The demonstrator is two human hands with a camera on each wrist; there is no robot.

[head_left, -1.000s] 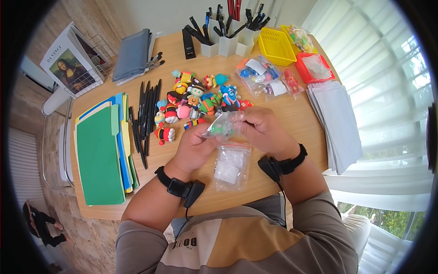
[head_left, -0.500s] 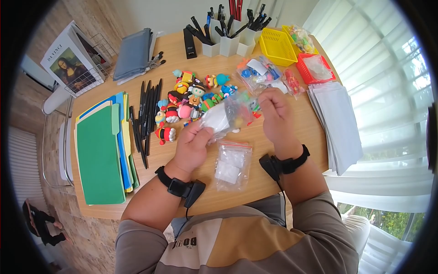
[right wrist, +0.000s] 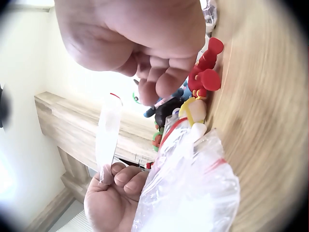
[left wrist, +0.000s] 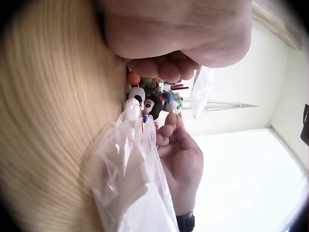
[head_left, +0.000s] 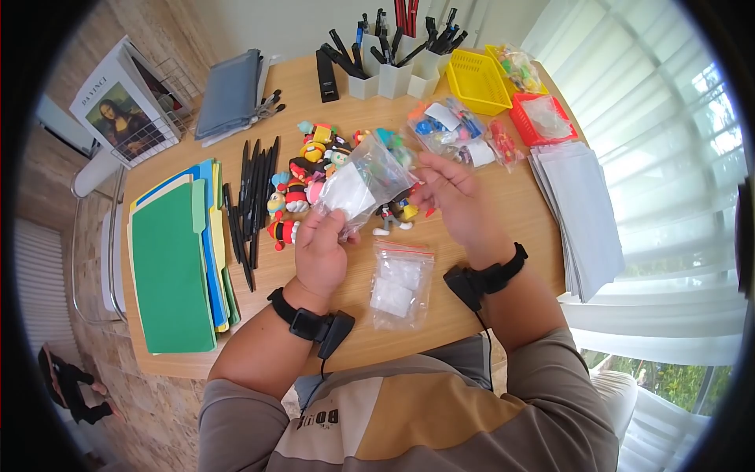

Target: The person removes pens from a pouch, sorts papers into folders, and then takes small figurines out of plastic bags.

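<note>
In my left hand [head_left: 321,248] I grip the lower end of a clear zip bag [head_left: 381,169] with a white slip of paper inside. The bag tilts up and right over a pile of small toy figures [head_left: 296,195]. My right hand [head_left: 452,197] is raised by the bag's upper edge, fingers partly bent. At its fingertips in the left wrist view a green-and-white toy [left wrist: 175,104] overlaps them; I cannot tell whether it is held. A black-and-white figure [head_left: 387,219] lies beneath the bag. Nearer me lies another zip bag [head_left: 401,285] with white slips.
Black pens [head_left: 253,189] and coloured folders [head_left: 173,267] lie on the left. Pen holders [head_left: 393,80] stand at the back. Filled bags [head_left: 444,130], a yellow basket [head_left: 477,82], a red basket [head_left: 543,118] and stacked paper [head_left: 578,212] occupy the right side.
Both hands held the bag close together at first. The right hand has since moved right, away from it. The left hand has tilted the bag up and left, uncovering the black-and-white figure.
</note>
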